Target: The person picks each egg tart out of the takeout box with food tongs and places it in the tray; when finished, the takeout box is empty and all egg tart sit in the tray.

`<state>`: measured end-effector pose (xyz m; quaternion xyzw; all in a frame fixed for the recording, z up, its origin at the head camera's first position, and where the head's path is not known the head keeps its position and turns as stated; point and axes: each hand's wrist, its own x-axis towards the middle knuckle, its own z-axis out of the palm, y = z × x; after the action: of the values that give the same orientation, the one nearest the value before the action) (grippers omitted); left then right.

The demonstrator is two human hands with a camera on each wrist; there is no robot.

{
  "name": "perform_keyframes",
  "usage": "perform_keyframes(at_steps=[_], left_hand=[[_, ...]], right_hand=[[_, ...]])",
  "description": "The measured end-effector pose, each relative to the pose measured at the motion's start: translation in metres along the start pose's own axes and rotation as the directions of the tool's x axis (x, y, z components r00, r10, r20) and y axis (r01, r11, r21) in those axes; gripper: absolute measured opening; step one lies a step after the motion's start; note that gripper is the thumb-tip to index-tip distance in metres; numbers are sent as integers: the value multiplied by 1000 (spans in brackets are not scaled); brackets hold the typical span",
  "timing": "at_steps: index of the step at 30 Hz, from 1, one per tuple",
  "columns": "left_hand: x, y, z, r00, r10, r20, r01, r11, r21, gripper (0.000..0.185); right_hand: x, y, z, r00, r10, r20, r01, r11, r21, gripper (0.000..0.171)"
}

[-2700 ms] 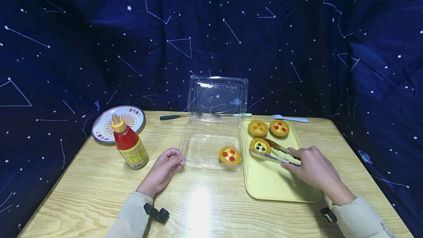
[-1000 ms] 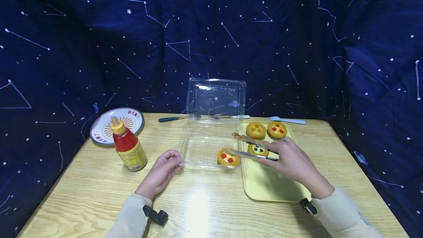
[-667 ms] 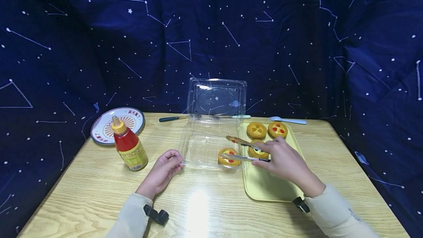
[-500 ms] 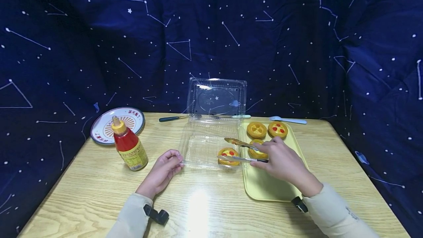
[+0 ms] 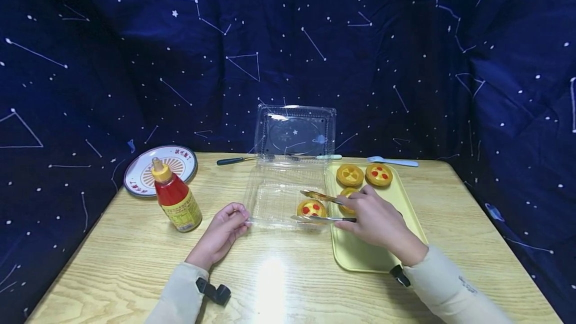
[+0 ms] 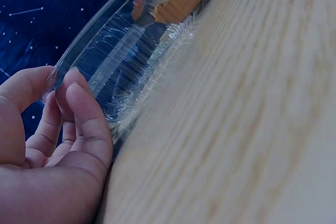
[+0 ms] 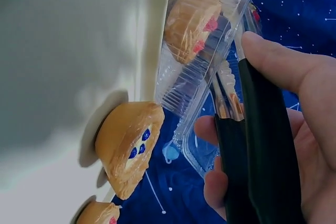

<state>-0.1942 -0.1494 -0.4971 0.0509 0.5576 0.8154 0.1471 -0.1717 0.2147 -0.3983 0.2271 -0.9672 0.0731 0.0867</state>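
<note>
My left hand (image 5: 237,218) pinches the front-left rim of a clear clamshell container (image 5: 279,194); in the left wrist view its fingers (image 6: 79,103) curl on the container rim (image 6: 126,66). My right hand (image 5: 360,211) grips metal tongs (image 5: 317,207) by their black handles (image 7: 260,150). The tong arms stand apart on either side of a red-dotted tart (image 5: 311,208) inside the container. A blue-dotted tart (image 7: 128,148) sits on the yellow tray (image 5: 378,254), mostly hidden by my right hand in the head view. A plain yellow tart (image 5: 350,175) and another red-dotted tart (image 5: 379,175) lie at the tray's far end.
A red sauce bottle (image 5: 174,204) stands left of the container, with a patterned plate (image 5: 161,168) behind it. A dark-handled utensil (image 5: 234,160), a pale-handled one (image 5: 326,156) and a light fork (image 5: 393,162) lie along the table's far edge. Star-patterned blue cloth surrounds the table.
My right hand has carried the tongs leftward from the blue-dotted tart on the tray to around the red-dotted tart in the container. The left hand has stayed on the container rim.
</note>
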Motion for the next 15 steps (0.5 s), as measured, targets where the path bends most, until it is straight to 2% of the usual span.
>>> perform_keyframes(at_steps=[8,15], left_hand=[[0,1,0,1000,2,3,-2,1000,-9,10],[0,1,0,1000,2,-3,-2,1000,-3,10]], right_hand=[[6,-5,5,999,-37,-26,36,999,-10,51],[12,-7,11,999,-5,-51,5,1000,1,51]])
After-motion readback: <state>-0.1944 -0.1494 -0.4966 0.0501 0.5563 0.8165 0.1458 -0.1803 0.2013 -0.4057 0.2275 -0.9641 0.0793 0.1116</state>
